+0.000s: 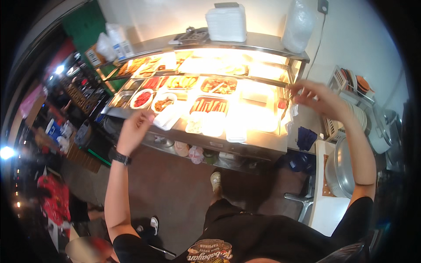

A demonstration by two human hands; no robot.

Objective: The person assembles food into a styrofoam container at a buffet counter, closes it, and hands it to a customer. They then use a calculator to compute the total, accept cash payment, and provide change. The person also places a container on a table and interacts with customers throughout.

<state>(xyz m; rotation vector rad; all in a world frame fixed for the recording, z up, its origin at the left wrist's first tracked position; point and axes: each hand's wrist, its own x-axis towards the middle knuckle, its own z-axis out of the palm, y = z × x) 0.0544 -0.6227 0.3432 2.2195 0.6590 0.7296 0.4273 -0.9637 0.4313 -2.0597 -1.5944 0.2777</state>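
Observation:
My left hand (pixel 134 131), with a dark watch (pixel 120 155) on the wrist, is raised at the front left edge of a lit steel food display case (pixel 210 143). Its fingers are curled near a white foam container (pixel 168 115); whether they pinch anything is unclear. Beside it stand a white bowl of red food (pixel 142 99) and a bowl of brown food (pixel 164 102). At the case's right end my right hand (pixel 317 96) hovers by the frame post, fingers bent and apart, nothing visible in them. A tray of sausage-like pieces (pixel 209 105) lies between the hands; strong glare hides the right-hand trays.
Stacked foam boxes (pixel 226 23) and a plastic-wrapped stack (pixel 298 28) stand on the case top. To the right are a large metal pot (pixel 340 167) on a white table (pixel 330 213), and a plate rack (pixel 337 79). A person in red (pixel 54 199) is at lower left.

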